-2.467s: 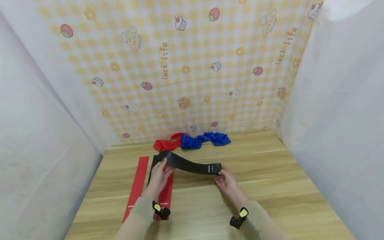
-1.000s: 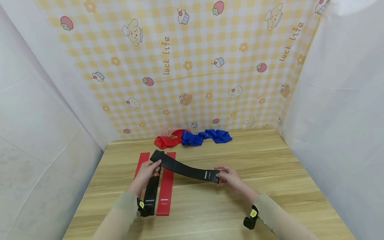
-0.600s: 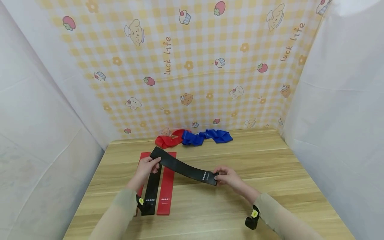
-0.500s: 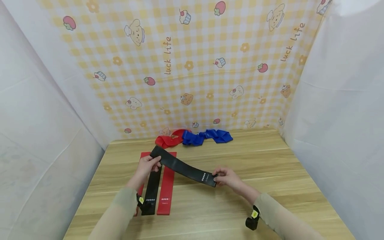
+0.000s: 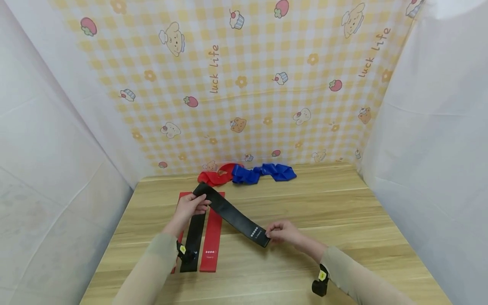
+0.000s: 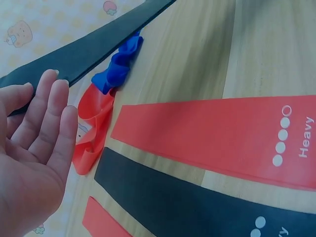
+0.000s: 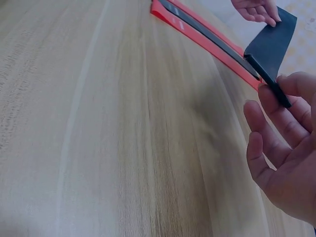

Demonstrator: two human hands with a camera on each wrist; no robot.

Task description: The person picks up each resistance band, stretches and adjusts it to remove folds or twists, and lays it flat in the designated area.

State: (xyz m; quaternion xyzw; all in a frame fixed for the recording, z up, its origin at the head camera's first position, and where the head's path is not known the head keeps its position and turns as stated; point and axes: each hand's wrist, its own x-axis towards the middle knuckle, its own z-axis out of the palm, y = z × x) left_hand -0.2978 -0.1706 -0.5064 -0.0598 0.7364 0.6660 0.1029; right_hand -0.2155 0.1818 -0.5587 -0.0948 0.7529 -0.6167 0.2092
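Note:
A black resistance band (image 5: 233,215) is stretched slantwise above the table between my two hands, higher at its left end. My left hand (image 5: 189,209) pinches that far end between thumb and fingers. White dots and lettering mark the opposite end, which my right hand (image 5: 285,233) pinches; its remaining fingers are loosely bent in the right wrist view. Below the left hand lie a flat black band (image 5: 195,235) and, to its right, a red band (image 6: 212,136) printed "Heavy". Another red band (image 6: 101,219) lies to the left, mostly hidden by my left hand and arm in the head view.
At the table's back edge, a crumpled red band (image 5: 209,178) and a crumpled blue band (image 5: 280,172) lie side by side against the yellow checked cloth (image 5: 244,106). White sheets (image 5: 415,127) hang on both sides of the wooden table (image 5: 324,203).
The right hand has come nearer and leftward, so the held black band slopes more steeply. Earlier the left hand drew left, uncovering the flat black and right red bands.

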